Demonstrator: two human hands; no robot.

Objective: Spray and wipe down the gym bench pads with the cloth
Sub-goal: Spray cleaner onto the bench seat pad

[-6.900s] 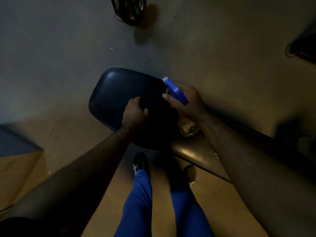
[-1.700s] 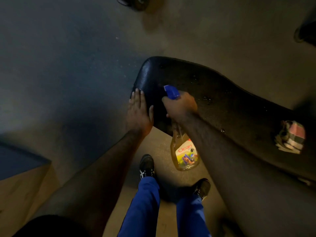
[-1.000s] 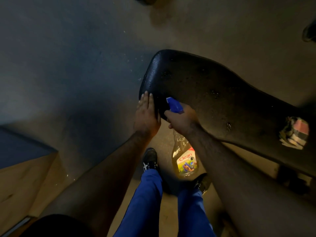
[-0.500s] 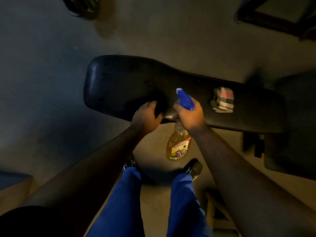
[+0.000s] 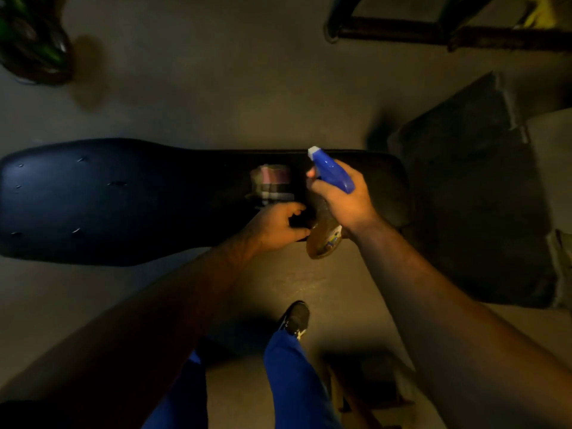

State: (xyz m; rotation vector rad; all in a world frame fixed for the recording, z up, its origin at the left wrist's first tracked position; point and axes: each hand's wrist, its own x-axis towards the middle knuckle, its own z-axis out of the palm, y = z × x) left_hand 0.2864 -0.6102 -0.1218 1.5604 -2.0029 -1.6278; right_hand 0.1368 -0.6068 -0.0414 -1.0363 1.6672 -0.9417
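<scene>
A long dark bench pad [image 5: 108,199] stretches across the middle of the view, with droplets on its wide left end. A folded checked cloth [image 5: 272,184] lies on the pad's narrower right part, blurred. My right hand [image 5: 343,202] grips a spray bottle [image 5: 332,171] with a blue trigger head and amber liquid, held over the pad's right end. My left hand [image 5: 275,226] hovers at the pad's near edge just below the cloth, fingers curled and apart, holding nothing.
A dark mat or pad [image 5: 476,205] lies on the floor to the right of the bench. A dark metal frame [image 5: 433,29] crosses the top right. A dark green object [image 5: 34,48] sits at the top left. My legs and one shoe [image 5: 295,318] stand below.
The view has swung along the bench toward its right end. Both hands have moved right along the pad; the left hand now sits just below the cloth and the bottle is beside it.
</scene>
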